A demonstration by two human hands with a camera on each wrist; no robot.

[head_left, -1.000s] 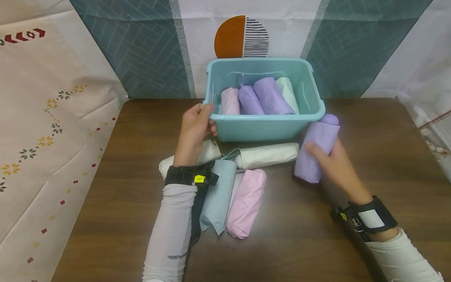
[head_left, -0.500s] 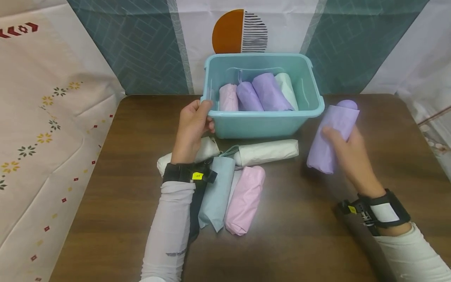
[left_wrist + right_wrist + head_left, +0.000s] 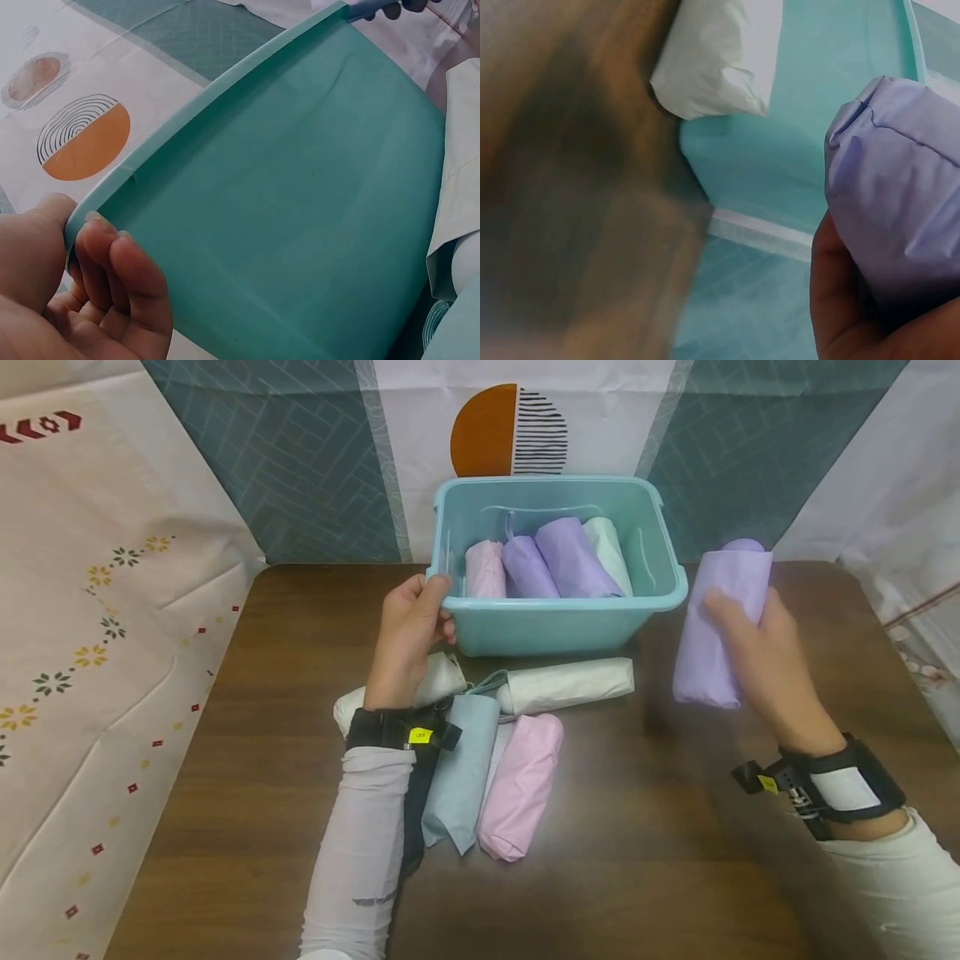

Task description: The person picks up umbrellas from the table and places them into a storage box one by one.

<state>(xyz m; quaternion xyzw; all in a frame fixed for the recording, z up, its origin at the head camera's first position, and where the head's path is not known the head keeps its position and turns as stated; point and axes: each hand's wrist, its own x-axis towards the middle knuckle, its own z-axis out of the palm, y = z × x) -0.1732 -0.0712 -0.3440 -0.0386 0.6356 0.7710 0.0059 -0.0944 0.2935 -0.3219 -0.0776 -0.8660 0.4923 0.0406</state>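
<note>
My left hand [image 3: 408, 627] grips the front left corner of a teal plastic bin [image 3: 570, 635], thumb on the rim and fingers curled beneath it. In the left wrist view the bin's long wall [image 3: 285, 187] fills the middle. To the right of the bin, my right hand [image 3: 772, 668] holds a folded purple umbrella [image 3: 723, 585] in its sleeve, tilted, with the rounded handle end pointing away. The right wrist view shows the umbrella's gathered end close up. Inside the bin lie a pink umbrella [image 3: 485, 570], two purple umbrellas [image 3: 573, 560] and a pale green umbrella [image 3: 609, 552].
In front of the bin on the brown table [image 3: 637, 877] lie a pale green umbrella [image 3: 573, 685], a light blue umbrella [image 3: 461, 777] and a pink umbrella [image 3: 521, 789]. A cream umbrella [image 3: 442, 681] is partly hidden behind the left wrist. Patterned cloth [image 3: 300, 460] hangs behind the table.
My right hand has carried the purple umbrella away from the bin's front right corner, to the right and farther back. The left hand keeps its grip on the bin.
</note>
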